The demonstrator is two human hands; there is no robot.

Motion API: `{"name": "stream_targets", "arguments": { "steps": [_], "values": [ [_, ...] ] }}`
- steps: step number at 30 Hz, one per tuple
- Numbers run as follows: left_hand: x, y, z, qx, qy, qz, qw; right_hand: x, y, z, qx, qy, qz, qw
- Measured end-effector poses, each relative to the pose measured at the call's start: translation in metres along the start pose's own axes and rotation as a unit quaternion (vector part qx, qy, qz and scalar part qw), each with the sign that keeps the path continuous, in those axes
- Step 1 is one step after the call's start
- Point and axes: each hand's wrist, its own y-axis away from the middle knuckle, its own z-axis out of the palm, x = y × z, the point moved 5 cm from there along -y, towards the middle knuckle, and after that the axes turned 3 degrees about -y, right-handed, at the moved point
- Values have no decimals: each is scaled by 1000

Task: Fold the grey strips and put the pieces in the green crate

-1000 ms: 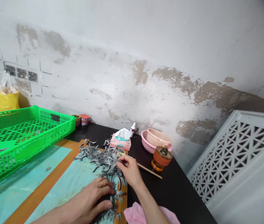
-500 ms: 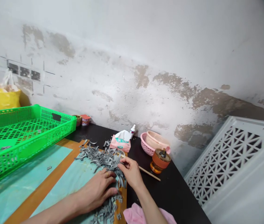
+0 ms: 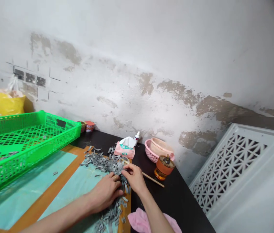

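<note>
Grey curved strips (image 3: pixel 103 162) lie heaped on the teal mat (image 3: pixel 79 183) with orange-brown bands. My left hand (image 3: pixel 106 191) rests low on the pile, fingers bent down among the strips; what they hold, if anything, is hidden. Beside it on the right, my right hand (image 3: pixel 134 176) has thumb and fingertips pinched together at the pile's edge, on something too small to make out. A small round dish (image 3: pixel 125 160) sits just behind its fingertips. A wooden stick (image 3: pixel 153 180) lies to the right of that hand.
A green crate (image 3: pixel 61 137) holding some grey pieces stands at left, a yellow bag (image 3: pixel 5 104) behind it. Tissues (image 3: pixel 124 152), a white bottle (image 3: pixel 137 137), pink baskets (image 3: pixel 152 154) and an amber jar (image 3: pixel 164 167) stand on the black table. A pink cloth (image 3: pixel 139 220) lies near.
The camera view has shifted slightly. My left hand has moved a little up and right through the strips, its fingers nearer my right hand. My right hand keeps its pinch at the same spot.
</note>
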Motion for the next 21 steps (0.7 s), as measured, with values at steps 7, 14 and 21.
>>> {"name": "stream_targets", "arguments": {
  "steps": [7, 14, 21],
  "values": [
    [-10, -21, 16, -13, -36, -23, 999, 4, -3, -1, 8, 13, -11, 1000],
    [-9, 6, -4, -28, -18, -21, 999, 3, -4, 3, -17, 43, -28, 999],
    [-4, 33, -17, -34, 58, -14, 998, -24, 10, 1, -84, 115, -90, 986]
  ]
}}
